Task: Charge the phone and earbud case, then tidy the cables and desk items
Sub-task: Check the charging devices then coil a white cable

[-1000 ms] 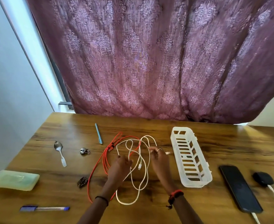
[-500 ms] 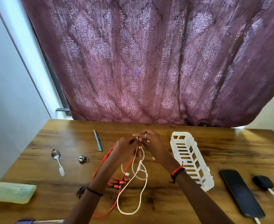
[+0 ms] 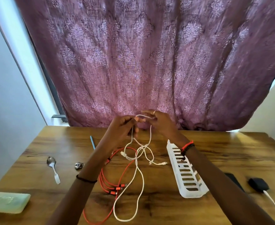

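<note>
while the slack loop of the white cable (image 3: 150, 137) lies on the near surface (image 3: 166, 208) across the red cable (image 3: 102, 177), its length climbs far, pinched at top by left hand (image 3: 122, 127) and right hand (image 3: 159, 122), close together.

The left hand (image 3: 122, 127) has a thin black band (image 3: 86, 180) around its wrist. The right hand (image 3: 162, 124) wears a slim ring (image 3: 154, 112) on one finger. Its wrist carries red and black cord bracelets (image 3: 187, 147), side by side, with short loose thread ends.
</note>
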